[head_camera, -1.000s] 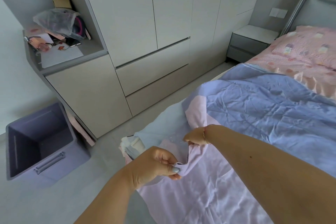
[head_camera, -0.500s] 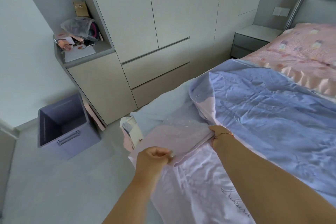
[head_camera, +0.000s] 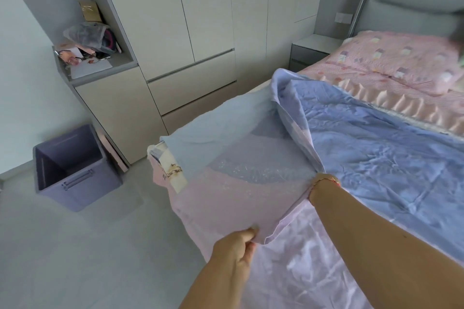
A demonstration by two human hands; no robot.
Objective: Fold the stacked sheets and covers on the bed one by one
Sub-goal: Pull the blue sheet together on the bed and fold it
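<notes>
A home bedroom: a bed (head_camera: 376,148) with a pink pillow (head_camera: 399,60), a nightstand (head_camera: 311,51), and built-in wardrobes (head_camera: 200,20) along the wall.

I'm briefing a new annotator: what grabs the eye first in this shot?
The blue-and-pink cover stretched taut at centre, its near corner pinched by the left hand while the right hand is hidden beneath it. Next, the pink pillow upper right and the purple bin on the floor, left.

A pale pink-and-blue thin cotton cover (head_camera: 241,183) is showing faint sprigs; the wrinkled periwinkle quilted sheet (head_camera: 376,153) is lying plain; the pink cartoon-printed pillow (head_camera: 401,60) is showing small figures.
</notes>
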